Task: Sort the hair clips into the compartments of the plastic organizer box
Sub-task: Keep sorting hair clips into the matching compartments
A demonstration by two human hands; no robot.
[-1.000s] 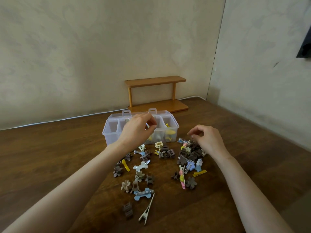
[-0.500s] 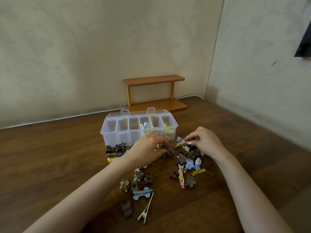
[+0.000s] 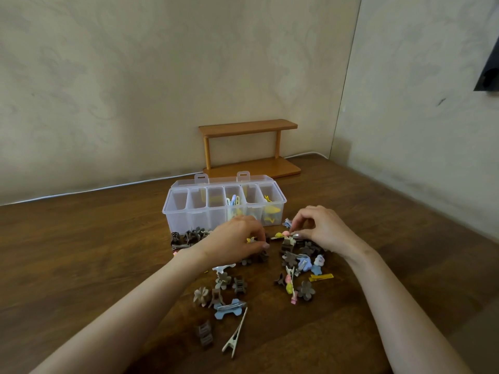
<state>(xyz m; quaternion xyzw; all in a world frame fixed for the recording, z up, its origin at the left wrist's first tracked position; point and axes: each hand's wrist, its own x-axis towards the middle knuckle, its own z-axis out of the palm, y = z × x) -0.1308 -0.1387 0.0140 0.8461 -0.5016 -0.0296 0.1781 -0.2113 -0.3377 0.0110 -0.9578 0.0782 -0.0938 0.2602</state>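
Observation:
A clear plastic organizer box [image 3: 194, 214] with several compartments stands open on the wooden table; coloured clips lie in its right-hand compartments. In front of it spreads a pile of hair clips [image 3: 297, 268], mostly brown flower and claw shapes, plus blue, yellow and pink ones. My left hand [image 3: 235, 242] is down on the pile just before the box and pinches a small yellow clip [image 3: 251, 240]. My right hand [image 3: 321, 229] pinches a long clip with a yellow and pink decoration [image 3: 280, 235] at the pile's top right.
A small two-tier wooden shelf [image 3: 248, 147] stands behind the box against the wall. A white cable [image 3: 94, 188] runs along the table's back edge. A long beige clip [image 3: 235, 337] and a blue bone-shaped clip [image 3: 228, 309] lie nearest me.
My left hand came down from above the box to the pile and took hold of a small yellow clip. My right hand picked a long clip from the pile.

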